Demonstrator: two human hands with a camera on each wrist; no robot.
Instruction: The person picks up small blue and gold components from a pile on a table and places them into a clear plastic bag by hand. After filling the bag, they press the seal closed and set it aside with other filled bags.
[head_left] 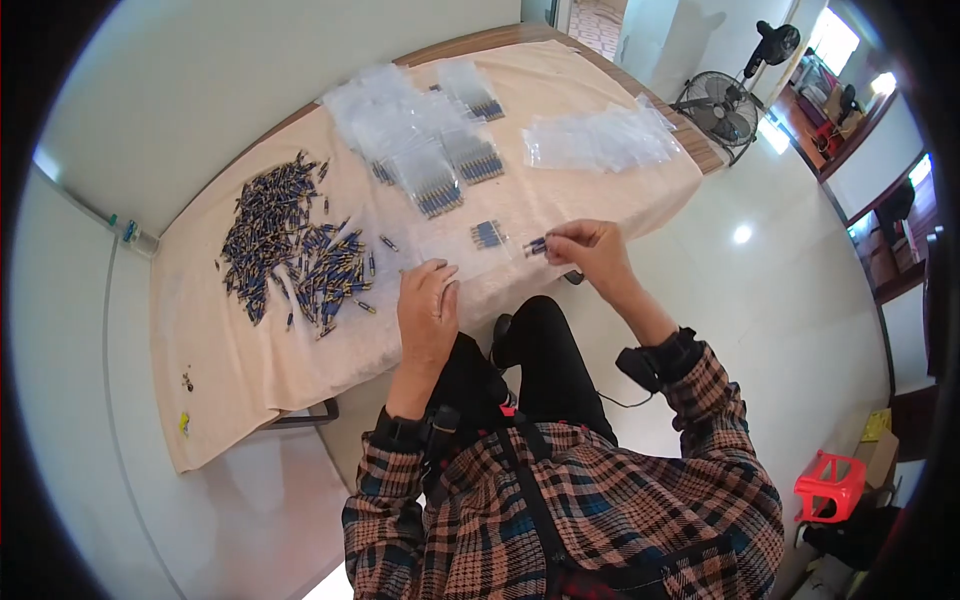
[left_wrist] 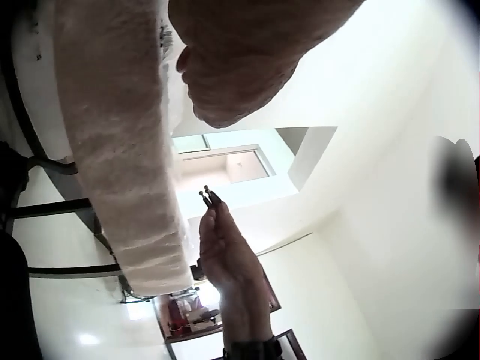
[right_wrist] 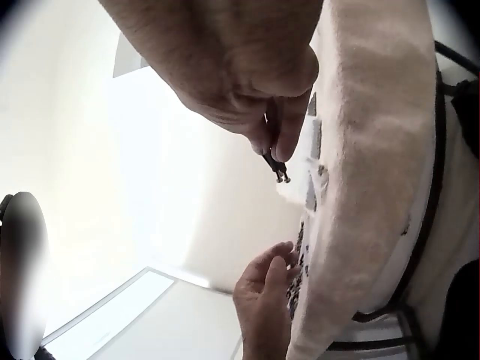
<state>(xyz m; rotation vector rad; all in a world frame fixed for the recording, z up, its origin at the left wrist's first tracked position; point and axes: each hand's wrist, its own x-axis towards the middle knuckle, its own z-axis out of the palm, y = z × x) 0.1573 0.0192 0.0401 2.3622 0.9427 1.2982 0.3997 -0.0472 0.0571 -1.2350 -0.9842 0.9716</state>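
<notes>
My right hand (head_left: 597, 262) pinches a couple of small dark blue connectors (head_left: 536, 246) with gold-coloured ends between thumb and fingertips, above the table's near edge. In the right wrist view, the gold tips of these connectors (right_wrist: 280, 174) point out past the fingers. My left hand (head_left: 428, 308) is at the near edge with its fingers loosely bent and nothing in them. Between the hands lies a short row of similar connectors (head_left: 487, 234), side by side. A large loose heap of connectors (head_left: 268, 220) spreads left of my left hand, with a smaller heap (head_left: 335, 275) nearer it.
Clear bags filled with rows of connectors (head_left: 436, 192) lie beyond the hands. Flat clear bags (head_left: 600, 138) are stacked at the right on the cream cloth (head_left: 225, 385). A small yellow item (head_left: 184, 424) sits at the left corner. A fan (head_left: 720, 108) stands past the table's far right end.
</notes>
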